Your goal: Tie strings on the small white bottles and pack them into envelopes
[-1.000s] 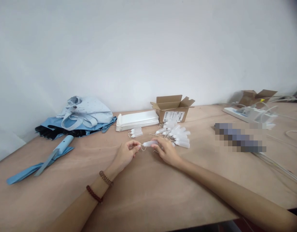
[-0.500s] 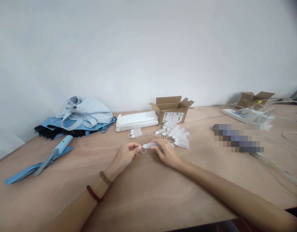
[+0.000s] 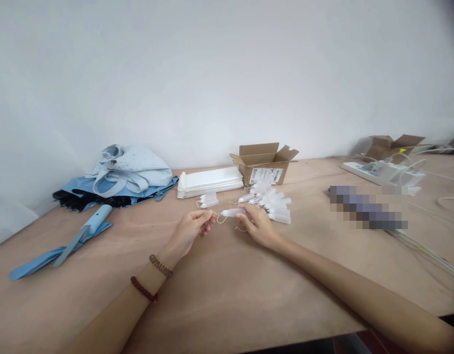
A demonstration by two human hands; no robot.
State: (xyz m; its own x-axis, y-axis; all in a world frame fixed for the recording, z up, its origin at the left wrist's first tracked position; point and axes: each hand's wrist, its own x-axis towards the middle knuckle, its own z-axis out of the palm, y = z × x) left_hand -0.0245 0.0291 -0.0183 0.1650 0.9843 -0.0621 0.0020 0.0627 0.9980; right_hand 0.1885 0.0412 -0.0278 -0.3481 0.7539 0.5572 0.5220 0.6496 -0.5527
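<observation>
Between my hands is a small, translucent white plastic bottle (image 3: 232, 213) with a narrow tip pointing left and a thin string (image 3: 221, 221) at that end. My right hand (image 3: 261, 227) grips its body from the right, thumb in front. The fingertips of my left hand (image 3: 192, 230) are pinched together at the string's left end, a little apart from the tip. Just behind my right hand lies a loose pile of similar bottles (image 3: 280, 215) with strings. A few more bottles (image 3: 209, 198) lie side by side behind my left hand.
A stack of flat white packages (image 3: 210, 183) and an open cardboard box (image 3: 263, 167) stand near the wall. On the left lie a pale blue bag (image 3: 134, 169) and a blue umbrella (image 3: 97, 221). A power strip (image 3: 374, 174) with cables and another box (image 3: 392, 145) are at right.
My left hand has drawn slightly away from the bottle's tip, and more of the string shows between them. My right hand keeps its grip, shifted slightly right. The view has tilted a little.
</observation>
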